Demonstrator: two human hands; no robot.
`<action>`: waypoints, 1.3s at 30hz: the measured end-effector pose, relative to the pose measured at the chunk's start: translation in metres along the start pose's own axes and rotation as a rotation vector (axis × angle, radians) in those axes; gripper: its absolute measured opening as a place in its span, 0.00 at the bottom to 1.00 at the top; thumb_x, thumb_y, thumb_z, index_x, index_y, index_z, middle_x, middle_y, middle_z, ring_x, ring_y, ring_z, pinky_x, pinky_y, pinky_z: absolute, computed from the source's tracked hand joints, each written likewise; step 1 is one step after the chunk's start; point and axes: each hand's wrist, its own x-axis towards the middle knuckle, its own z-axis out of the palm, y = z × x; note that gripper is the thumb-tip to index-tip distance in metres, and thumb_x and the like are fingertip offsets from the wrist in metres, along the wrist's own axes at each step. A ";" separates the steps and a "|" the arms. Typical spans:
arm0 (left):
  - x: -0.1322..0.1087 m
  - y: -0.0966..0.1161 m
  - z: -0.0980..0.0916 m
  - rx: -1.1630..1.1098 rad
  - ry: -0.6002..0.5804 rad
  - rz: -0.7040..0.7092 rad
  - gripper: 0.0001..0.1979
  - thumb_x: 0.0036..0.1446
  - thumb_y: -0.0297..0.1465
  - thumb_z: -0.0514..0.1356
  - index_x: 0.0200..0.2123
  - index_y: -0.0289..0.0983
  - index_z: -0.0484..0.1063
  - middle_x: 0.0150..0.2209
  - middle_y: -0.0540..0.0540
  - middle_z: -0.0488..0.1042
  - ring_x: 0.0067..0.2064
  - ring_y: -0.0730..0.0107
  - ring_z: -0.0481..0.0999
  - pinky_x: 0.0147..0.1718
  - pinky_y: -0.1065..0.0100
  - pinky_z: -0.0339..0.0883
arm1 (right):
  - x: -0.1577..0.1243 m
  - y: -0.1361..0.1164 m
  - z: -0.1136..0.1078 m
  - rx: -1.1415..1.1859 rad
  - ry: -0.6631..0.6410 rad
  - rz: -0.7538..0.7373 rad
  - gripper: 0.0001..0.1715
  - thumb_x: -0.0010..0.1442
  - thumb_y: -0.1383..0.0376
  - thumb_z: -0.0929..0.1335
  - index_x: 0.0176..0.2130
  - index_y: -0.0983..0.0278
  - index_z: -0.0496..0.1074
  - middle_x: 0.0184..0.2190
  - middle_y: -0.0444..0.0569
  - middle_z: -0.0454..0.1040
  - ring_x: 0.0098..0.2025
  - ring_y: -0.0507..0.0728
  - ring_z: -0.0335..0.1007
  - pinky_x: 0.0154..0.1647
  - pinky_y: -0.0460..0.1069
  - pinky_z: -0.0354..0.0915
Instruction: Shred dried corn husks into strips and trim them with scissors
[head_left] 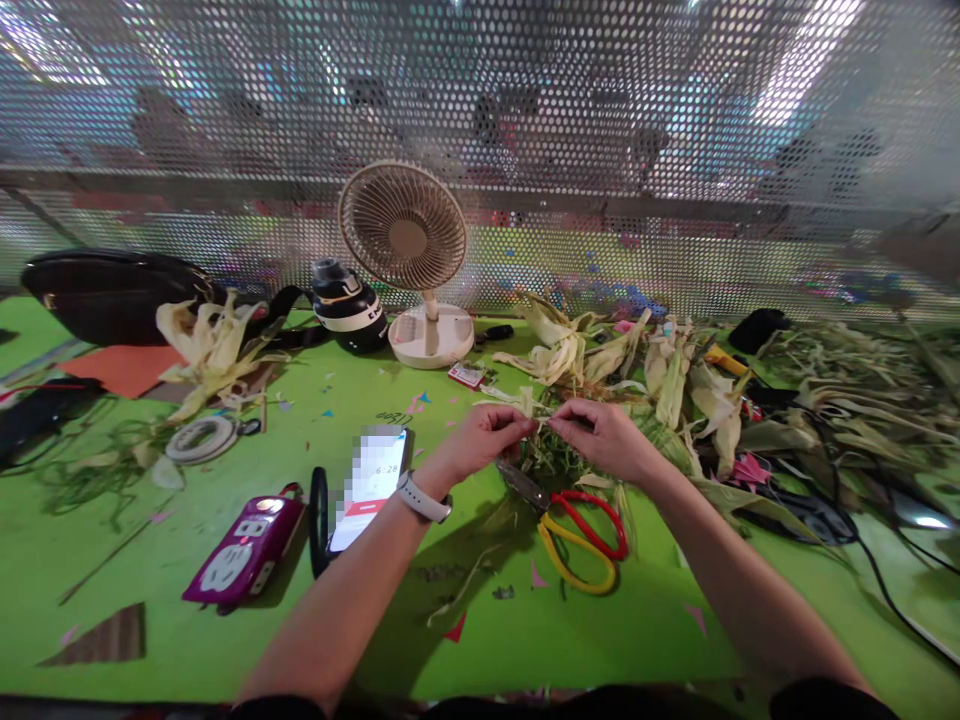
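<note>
your left hand (480,437) and right hand (606,437) meet just over the middle of the green table (187,640), knuckles toward each other, a little past centre toward 12 o'clock. both are pinched closed: thumb and forefinger of each hand press on the same thin pale husk strip (544,421), which runs in the short gap between them. the other fingers are curled in loosely. the strip's free end pokes out past your left hand toward 10 o'clock. whether the strip is taut or slack you cannot tell from here.

straight below the hands, at 6 o'clock from them, the scissors (581,540) lie flat on the table, one handle red and one yellow, blades pointing to 10 o'clock under your left wrist. a white watch (422,497) sits on that wrist.

at 9 o'clock of your left hand a phone (371,485) lies with its screen lit, and farther out at 8 o'clock is a purple power strip (244,548). at 11 o'clock stands a beige desk fan (405,235). a loose husk pile (675,385) spreads from 12 to 3 o'clock of your right hand, close beside it. another husk bundle (210,345) lies well apart at 10 o'clock.
</note>
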 end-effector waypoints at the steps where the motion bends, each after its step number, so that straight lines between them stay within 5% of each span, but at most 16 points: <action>1: 0.001 -0.001 0.001 0.019 0.042 0.006 0.16 0.50 0.42 0.63 0.23 0.35 0.71 0.19 0.53 0.68 0.21 0.78 0.65 0.24 0.73 0.58 | -0.001 -0.001 0.000 0.009 0.006 0.037 0.14 0.60 0.58 0.65 0.30 0.65 0.72 0.22 0.43 0.69 0.25 0.50 0.62 0.26 0.44 0.57; 8: 0.001 0.003 0.014 -0.139 0.289 -0.015 0.14 0.48 0.42 0.64 0.28 0.34 0.75 0.27 0.48 0.77 0.24 0.74 0.74 0.24 0.73 0.63 | -0.009 -0.018 0.014 0.453 -0.122 0.294 0.15 0.59 0.54 0.64 0.31 0.63 0.66 0.19 0.40 0.66 0.18 0.49 0.63 0.18 0.44 0.60; 15: 0.002 0.003 0.015 -0.414 0.252 -0.044 0.13 0.42 0.38 0.68 0.29 0.35 0.77 0.27 0.48 0.79 0.29 0.72 0.76 0.37 0.68 0.70 | -0.006 -0.015 0.028 0.475 -0.182 0.293 0.16 0.57 0.54 0.65 0.27 0.63 0.63 0.19 0.38 0.60 0.19 0.47 0.56 0.19 0.44 0.56; 20: 0.001 0.004 0.018 -0.482 0.317 -0.047 0.10 0.42 0.37 0.68 0.27 0.36 0.77 0.25 0.49 0.78 0.30 0.70 0.77 0.39 0.67 0.70 | -0.004 -0.010 0.030 0.465 -0.192 0.298 0.14 0.56 0.56 0.65 0.27 0.64 0.63 0.20 0.38 0.60 0.20 0.47 0.55 0.20 0.44 0.55; 25: -0.001 0.005 0.020 -0.452 0.265 -0.040 0.12 0.44 0.38 0.68 0.27 0.36 0.76 0.26 0.51 0.76 0.28 0.75 0.73 0.34 0.71 0.68 | -0.004 -0.015 0.027 0.500 -0.196 0.281 0.14 0.56 0.56 0.65 0.27 0.64 0.63 0.19 0.38 0.59 0.20 0.47 0.55 0.19 0.43 0.55; 33: -0.002 0.011 0.016 -0.130 0.408 0.060 0.13 0.43 0.39 0.68 0.21 0.35 0.73 0.18 0.53 0.66 0.23 0.78 0.61 0.24 0.73 0.55 | -0.014 -0.023 0.017 0.369 -0.215 0.246 0.17 0.60 0.55 0.64 0.26 0.63 0.62 0.17 0.38 0.58 0.17 0.47 0.55 0.16 0.43 0.53; 39: -0.005 0.017 0.010 -0.064 0.385 0.025 0.13 0.43 0.39 0.67 0.19 0.35 0.72 0.15 0.55 0.60 0.21 0.80 0.55 0.22 0.71 0.49 | -0.010 -0.021 0.012 0.384 -0.293 0.300 0.17 0.60 0.55 0.62 0.26 0.63 0.61 0.16 0.36 0.57 0.16 0.47 0.53 0.16 0.43 0.50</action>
